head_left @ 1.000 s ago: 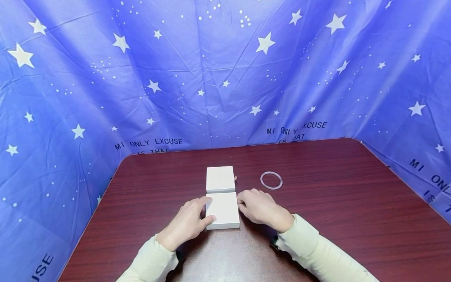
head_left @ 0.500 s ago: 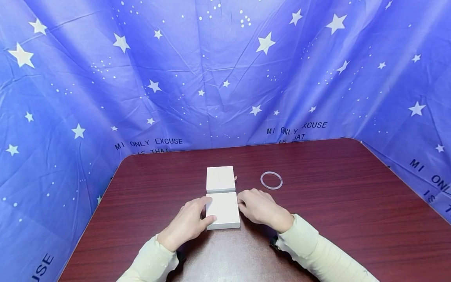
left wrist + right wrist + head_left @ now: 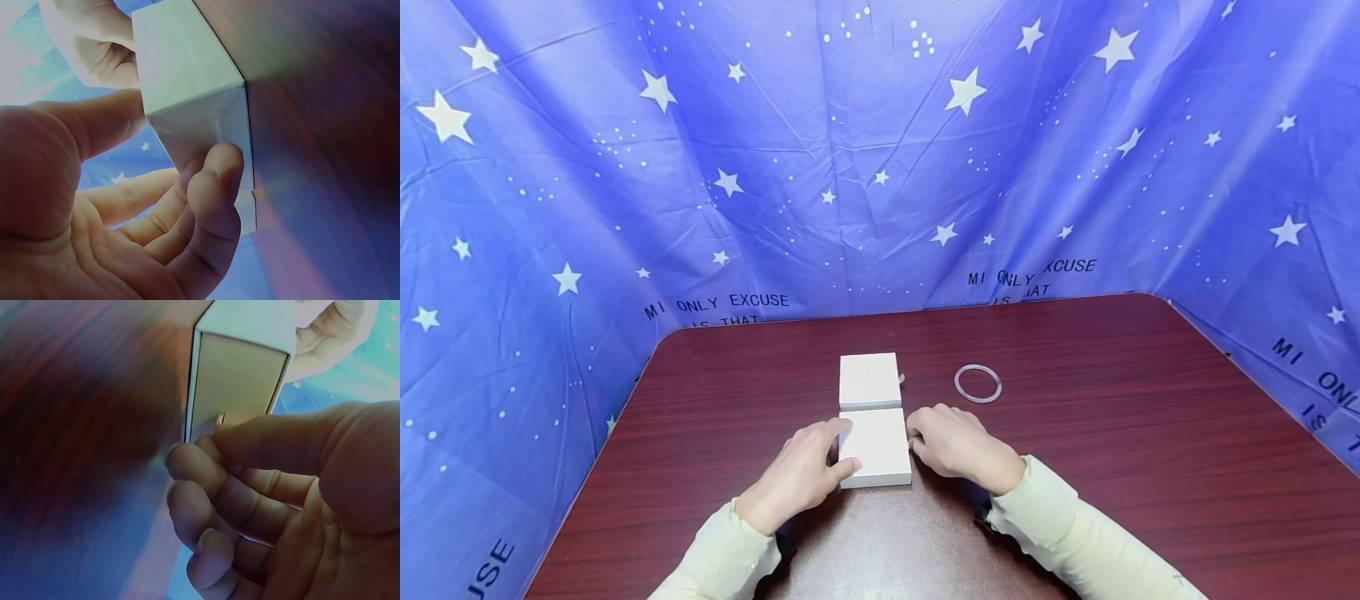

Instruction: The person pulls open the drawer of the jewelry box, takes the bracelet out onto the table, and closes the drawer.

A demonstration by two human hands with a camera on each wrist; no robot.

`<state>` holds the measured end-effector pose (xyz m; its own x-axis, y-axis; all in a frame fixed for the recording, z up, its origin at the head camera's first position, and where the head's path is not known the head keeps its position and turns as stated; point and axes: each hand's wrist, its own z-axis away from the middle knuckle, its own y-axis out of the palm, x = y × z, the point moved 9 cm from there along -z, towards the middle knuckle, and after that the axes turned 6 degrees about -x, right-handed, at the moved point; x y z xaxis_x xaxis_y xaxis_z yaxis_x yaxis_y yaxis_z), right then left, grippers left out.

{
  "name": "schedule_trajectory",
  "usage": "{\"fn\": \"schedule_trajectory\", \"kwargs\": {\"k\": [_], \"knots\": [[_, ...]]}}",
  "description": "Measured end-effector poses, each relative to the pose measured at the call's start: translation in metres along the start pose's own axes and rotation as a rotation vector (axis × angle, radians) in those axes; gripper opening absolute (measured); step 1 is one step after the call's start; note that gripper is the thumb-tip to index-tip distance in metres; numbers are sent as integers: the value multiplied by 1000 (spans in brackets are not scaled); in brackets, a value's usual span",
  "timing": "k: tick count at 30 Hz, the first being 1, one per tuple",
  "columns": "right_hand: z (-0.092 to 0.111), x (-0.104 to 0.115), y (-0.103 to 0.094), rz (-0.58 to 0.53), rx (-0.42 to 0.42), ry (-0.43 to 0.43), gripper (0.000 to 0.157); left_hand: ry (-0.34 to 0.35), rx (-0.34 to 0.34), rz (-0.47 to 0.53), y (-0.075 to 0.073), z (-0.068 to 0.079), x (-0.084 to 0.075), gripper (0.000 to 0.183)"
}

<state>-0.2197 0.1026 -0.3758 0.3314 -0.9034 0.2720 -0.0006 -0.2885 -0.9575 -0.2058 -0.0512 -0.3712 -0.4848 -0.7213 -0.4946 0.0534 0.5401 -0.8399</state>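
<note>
A white square drawer box [image 3: 876,446] lies flat on the table, and my left hand [image 3: 801,468] grips it from the left, thumb at the near corner of its top. In the left wrist view, curled fingers [image 3: 215,187] touch its side. To the right of the box is my right hand [image 3: 958,443]. The right wrist view shows its thumb and forefinger pinching a small ribbon pull tab [image 3: 220,417] on the end of the drawer, which looks flush with the sleeve. The pinched part of the tab is hidden by the fingers.
Directly behind stands a second white box [image 3: 868,379] with a small pinkish tab [image 3: 902,380] on its right. A pale lilac bangle [image 3: 978,401] lies right of it. The dark red wooden table [image 3: 1120,433] is surrounded by a blue star-printed curtain [image 3: 850,125].
My right hand has shifted very slightly to the right, away from the box. The left hand, both boxes and the bangle look unmoved.
</note>
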Motion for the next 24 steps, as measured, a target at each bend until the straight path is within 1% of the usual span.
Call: {"fn": "schedule_trajectory", "kwargs": {"k": [7, 14, 24], "knots": [[1, -1, -1, 5, 3, 6, 27, -4, 8, -3, 0, 0, -1, 30], [1, -1, -3, 12, 1, 3, 28, -6, -1, -8, -1, 1, 0, 39], [2, -3, -6, 37, 2, 6, 26, 2, -7, -8, 0, 1, 0, 36]]}}
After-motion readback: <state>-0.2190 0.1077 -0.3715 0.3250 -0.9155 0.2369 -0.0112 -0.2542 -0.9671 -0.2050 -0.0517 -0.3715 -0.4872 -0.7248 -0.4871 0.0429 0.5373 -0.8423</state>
